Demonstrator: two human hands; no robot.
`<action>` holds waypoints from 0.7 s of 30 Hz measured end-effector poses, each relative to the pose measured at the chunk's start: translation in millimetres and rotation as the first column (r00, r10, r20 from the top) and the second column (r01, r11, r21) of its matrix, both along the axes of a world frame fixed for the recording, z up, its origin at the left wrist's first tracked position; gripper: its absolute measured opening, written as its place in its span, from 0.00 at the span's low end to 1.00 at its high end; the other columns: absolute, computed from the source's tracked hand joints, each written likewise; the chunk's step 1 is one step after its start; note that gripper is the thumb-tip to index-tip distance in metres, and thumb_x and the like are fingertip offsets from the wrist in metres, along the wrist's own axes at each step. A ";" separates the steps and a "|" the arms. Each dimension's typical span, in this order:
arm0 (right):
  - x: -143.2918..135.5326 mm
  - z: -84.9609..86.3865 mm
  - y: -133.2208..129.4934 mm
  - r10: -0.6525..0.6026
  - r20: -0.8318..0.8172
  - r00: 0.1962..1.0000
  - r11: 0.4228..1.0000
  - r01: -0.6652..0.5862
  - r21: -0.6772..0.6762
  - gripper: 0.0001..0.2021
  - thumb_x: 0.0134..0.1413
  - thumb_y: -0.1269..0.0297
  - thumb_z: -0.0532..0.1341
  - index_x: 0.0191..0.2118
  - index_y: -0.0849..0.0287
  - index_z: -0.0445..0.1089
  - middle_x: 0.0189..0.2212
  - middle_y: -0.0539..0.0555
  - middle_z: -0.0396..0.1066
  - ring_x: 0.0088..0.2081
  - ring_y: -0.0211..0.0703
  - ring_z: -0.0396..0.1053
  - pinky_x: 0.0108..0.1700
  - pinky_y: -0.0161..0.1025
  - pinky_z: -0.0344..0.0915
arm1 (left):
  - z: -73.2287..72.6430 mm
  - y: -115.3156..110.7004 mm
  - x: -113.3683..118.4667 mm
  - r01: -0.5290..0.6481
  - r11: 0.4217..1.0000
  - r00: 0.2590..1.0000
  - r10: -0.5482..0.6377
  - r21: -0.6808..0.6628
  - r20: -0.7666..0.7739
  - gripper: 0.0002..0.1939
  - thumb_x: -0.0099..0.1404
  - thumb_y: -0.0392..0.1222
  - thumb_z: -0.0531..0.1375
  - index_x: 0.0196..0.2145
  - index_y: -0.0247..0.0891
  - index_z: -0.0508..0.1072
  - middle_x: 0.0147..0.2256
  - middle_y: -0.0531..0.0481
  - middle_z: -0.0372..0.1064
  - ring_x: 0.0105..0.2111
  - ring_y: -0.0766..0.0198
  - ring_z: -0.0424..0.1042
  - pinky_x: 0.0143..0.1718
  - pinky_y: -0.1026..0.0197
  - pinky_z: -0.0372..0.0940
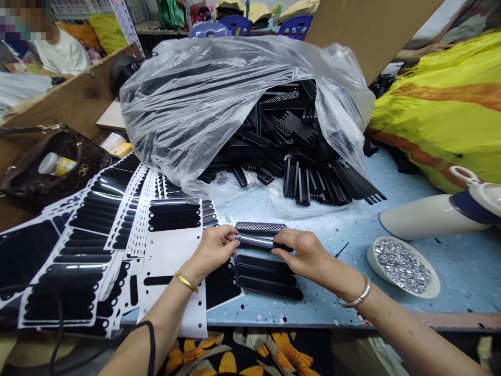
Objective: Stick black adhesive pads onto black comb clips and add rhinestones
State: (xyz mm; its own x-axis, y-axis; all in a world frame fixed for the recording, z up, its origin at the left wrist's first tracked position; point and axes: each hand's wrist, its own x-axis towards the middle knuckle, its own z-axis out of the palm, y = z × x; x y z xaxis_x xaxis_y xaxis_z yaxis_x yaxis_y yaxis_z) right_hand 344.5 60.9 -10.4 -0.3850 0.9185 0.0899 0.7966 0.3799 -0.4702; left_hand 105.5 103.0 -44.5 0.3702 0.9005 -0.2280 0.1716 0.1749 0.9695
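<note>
A slim black plastic handle piece [256, 242] with a shiny top face lies crosswise between my hands, just above the table. My left hand [214, 248] pinches its left end between thumb and fingertips. The other end is gripped by my right hand [304, 251], thumb below and fingers on top. Just beyond it rests a similar piece with a lattice-patterned face [261, 226]. On the near side, several smooth black handle pieces [268, 279] lie in a row. Left of my left hand are white sheets of black strip stickers [175, 214].
A clear plastic bag [188, 99] spills black toothed plastic parts [297, 130] at the back. On the right are a bowl [433, 288] of small metal pieces, a lying white bottle [418, 216] and a yellow sack [450, 99]. A brown handbag [35, 180] sits left.
</note>
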 end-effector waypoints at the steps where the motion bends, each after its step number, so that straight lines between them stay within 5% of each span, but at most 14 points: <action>1: 1.0 -1.1 -0.5 -0.002 -0.024 1.000 1.000 0.002 0.011 0.02 0.53 0.71 0.64 0.33 0.59 0.75 0.30 0.55 0.76 0.32 0.44 0.73 0.34 0.38 0.70 | -0.7 0.1 0.0 -0.001 1.000 1.000 0.001 0.000 0.005 0.08 0.54 0.35 0.62 0.34 0.35 0.74 0.21 0.56 0.68 0.20 0.68 0.73 0.18 0.70 0.63; 7: 5.6 -6.3 -3.8 -0.028 -0.106 0.994 0.997 0.035 0.063 0.03 0.53 0.71 0.63 0.35 0.59 0.75 0.31 0.56 0.77 0.32 0.44 0.74 0.35 0.39 0.72 | -1.6 0.7 0.9 -0.016 1.000 1.000 0.016 -0.014 0.020 0.08 0.53 0.33 0.62 0.34 0.34 0.74 0.21 0.57 0.68 0.19 0.68 0.73 0.18 0.71 0.63; 21: -0.6 0.1 -1.4 -0.025 0.009 1.000 1.000 0.025 -0.016 0.03 0.54 0.71 0.63 0.32 0.59 0.74 0.30 0.54 0.75 0.32 0.44 0.72 0.35 0.38 0.69 | 0.7 -0.4 1.4 -0.016 1.000 1.000 0.016 -0.002 0.006 0.07 0.54 0.33 0.61 0.33 0.34 0.74 0.21 0.57 0.67 0.19 0.69 0.72 0.18 0.71 0.63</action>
